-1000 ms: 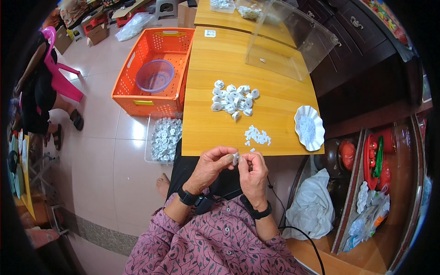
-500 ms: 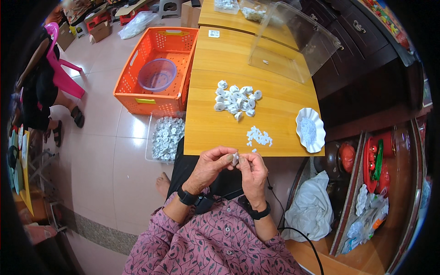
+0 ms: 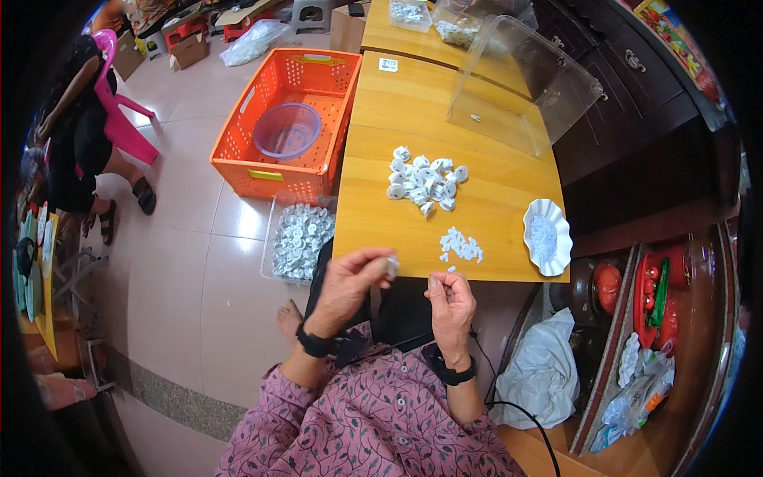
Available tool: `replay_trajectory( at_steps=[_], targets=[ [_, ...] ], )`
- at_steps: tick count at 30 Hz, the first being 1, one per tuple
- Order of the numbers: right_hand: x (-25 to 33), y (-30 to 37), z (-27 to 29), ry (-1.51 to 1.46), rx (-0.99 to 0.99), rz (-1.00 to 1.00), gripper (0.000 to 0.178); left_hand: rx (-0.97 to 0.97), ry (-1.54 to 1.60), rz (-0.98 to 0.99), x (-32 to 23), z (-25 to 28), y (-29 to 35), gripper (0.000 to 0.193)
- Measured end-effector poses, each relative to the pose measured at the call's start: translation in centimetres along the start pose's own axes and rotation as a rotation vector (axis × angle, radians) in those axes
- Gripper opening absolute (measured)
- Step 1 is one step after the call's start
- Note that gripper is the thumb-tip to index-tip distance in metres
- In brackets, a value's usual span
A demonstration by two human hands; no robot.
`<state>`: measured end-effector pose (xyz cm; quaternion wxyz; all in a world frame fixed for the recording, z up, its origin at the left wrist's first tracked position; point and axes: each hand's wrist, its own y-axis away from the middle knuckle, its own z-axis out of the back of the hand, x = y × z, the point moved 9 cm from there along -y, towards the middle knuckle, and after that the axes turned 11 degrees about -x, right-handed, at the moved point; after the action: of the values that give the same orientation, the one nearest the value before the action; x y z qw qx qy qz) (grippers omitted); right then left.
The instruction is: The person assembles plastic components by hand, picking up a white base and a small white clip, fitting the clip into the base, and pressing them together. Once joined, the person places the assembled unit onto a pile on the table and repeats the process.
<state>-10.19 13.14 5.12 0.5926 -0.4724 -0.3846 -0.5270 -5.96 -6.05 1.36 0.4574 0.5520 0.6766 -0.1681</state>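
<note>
- Far left, a pink chair (image 3: pixel 131 119) with a person in dark clothes seated on it; one sandalled foot on the tiled floor
- Next along, the orange crate (image 3: pixel 238 179), perforated walls; a purple bowl (image 3: pixel 288 131) sits inside it
- Just below the crate, a clear bin (image 3: pixel 267 242), heaped with whitish round parts (image 3: pixel 304 238)
- Here's the left hand (image 3: pixel 350 286); it's pinching a small white part (image 3: pixel 393 266) between thumb and fingers, near the edge of the tabletop (image 3: pixel 509 191)
- Up on that wood, a pile of white round-headed parts (image 3: pixel 425 183), some tipped on their sides
- And the right hand (image 3: pixel 451 310), well apart from the left; fingers curled in, thumb drawn up to them; whether a tiny bit sits between, I cannot tell
- Just above it, a scatter of small white bits (image 3: pixel 461 245), a couple lying nearer the edge
- Farther back, a clear open box (image 3: pixel 517 87) stands on the wood
- Out right, a white scalloped dish (image 3: pixel 563 238), pale little bits (image 3: pixel 543 237) piled within
</note>
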Motion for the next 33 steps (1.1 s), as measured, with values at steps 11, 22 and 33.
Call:
replay_trajectory(
  at_steps=[11,22,33],
  targets=[
    [-1.6,-0.7,3.1,0.209,-0.119,0.141,0.010,-0.600,-0.035,-0.281,-2.0,19.5,-5.5,0.028],
    [-2.1,-1.4,4.2,0.310,-0.162,0.202,0.007,-0.596,-0.502,-0.611,-7.7,9.0,-5.0,0.017],
    [0.3,-0.8,2.7,0.651,-0.108,0.485,0.017,-0.060,-0.941,-0.880,-4.1,-8.1,-4.5,0.013]
  ],
)
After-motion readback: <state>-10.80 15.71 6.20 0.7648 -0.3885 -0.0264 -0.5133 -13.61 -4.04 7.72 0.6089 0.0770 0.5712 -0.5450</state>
